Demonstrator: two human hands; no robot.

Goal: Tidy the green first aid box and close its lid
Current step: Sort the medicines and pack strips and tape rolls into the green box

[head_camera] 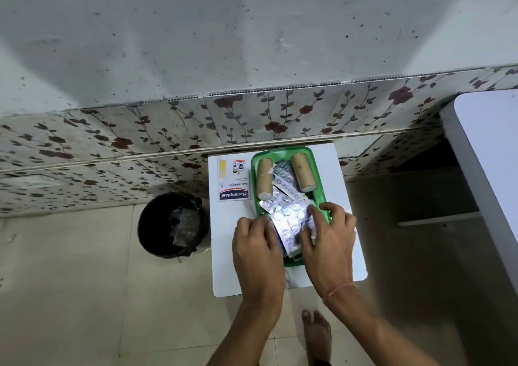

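The green first aid box (319, 186) lies open on a small white table (343, 175). Two tan bandage rolls (265, 179) stand in its far half, with silver pill strips (284, 182) between them. At the near end, my left hand (256, 246) and my right hand (328, 242) both grip a stack of silver pill blister strips (290, 224), held over the box. No lid can be seen. A white Hansaplast plaster box (234, 180) lies flat on the table, left of the green box.
A black bin (171, 225) with rubbish stands on the tiled floor left of the table. A flowered wall runs behind. A white tabletop (487, 152) juts in at the right. My bare foot (316, 335) is below the table.
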